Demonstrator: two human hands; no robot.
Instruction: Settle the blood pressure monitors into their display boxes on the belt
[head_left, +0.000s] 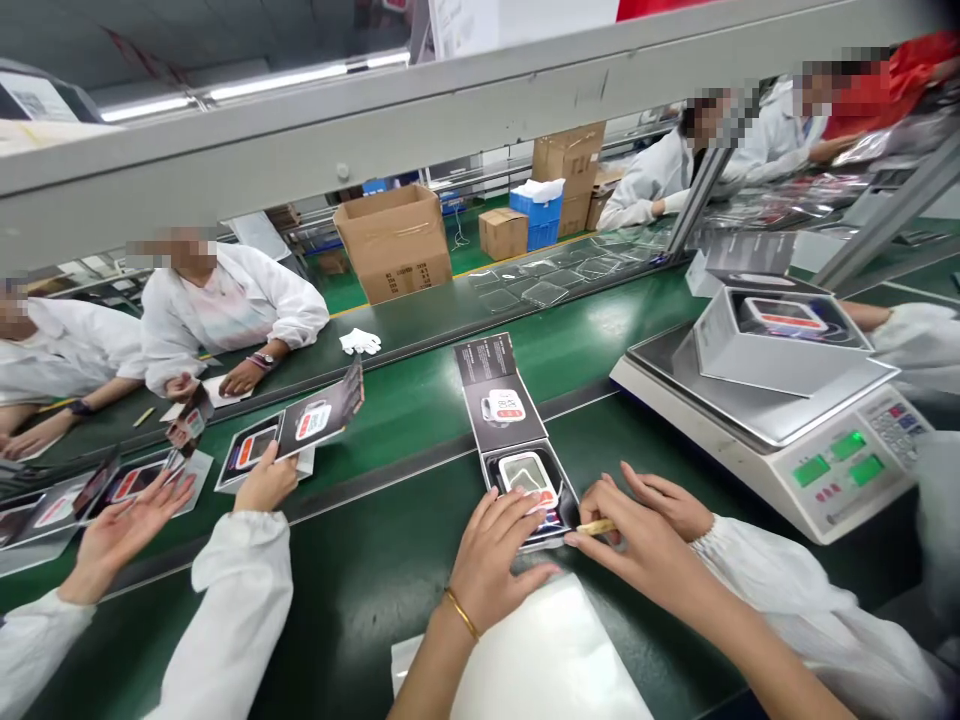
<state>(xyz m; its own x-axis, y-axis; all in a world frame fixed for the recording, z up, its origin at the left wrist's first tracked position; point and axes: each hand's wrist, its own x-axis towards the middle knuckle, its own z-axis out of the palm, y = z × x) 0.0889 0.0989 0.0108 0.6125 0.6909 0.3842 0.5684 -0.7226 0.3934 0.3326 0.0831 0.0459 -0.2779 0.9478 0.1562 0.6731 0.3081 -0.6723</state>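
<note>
An open gift-style box (517,405) lies in front of me, its printed lid folded back away from me. Inside it sits a white monitor-like device (517,470) with a grey screen and a red strip. My left hand (499,555), with a gold bangle at the wrist, rests flat over the device's near end, fingers stretched. At the box's near right corner, my right hand (637,535) pinches a short yellowish stick (598,527). Below the box is a white sheet (559,660), partly covered by my left forearm.
Another person's hand (671,503) in a white sleeve reaches in just behind my right hand. A scale (757,420) at right carries a box (787,335). At left, a co-worker's hands (266,480) handle another open box (307,420). A white glove (360,342) lies across the belt.
</note>
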